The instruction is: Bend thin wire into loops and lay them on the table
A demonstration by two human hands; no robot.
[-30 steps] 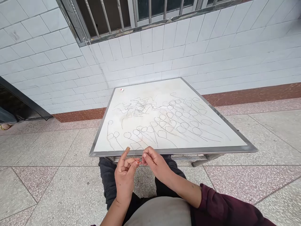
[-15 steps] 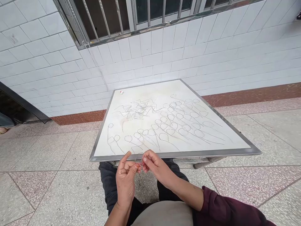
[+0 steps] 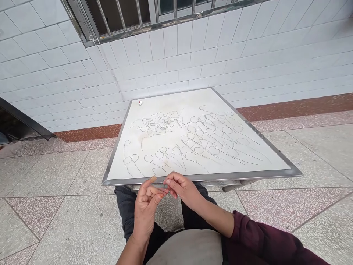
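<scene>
My left hand is just in front of the table's near edge, its thumb and fingers pinched on a thin dark wire, with a tan wrap on one raised fingertip. Close against it, my right hand pinches the same thin wire, most of which the fingers hide. On the white table beyond lie several wires with looped ends, spread over the right and the front. A tangle of bent wires without clear loops rests at the middle left.
A small white and red object lies at the table's far left corner. The table's grey metal rim runs in front of my hands. Behind stands a tiled wall with a barred window.
The view has shifted slightly, so the table sits a little higher and further left. Both hands stay together at the near edge, with the fingers slightly rearranged around the wire.
</scene>
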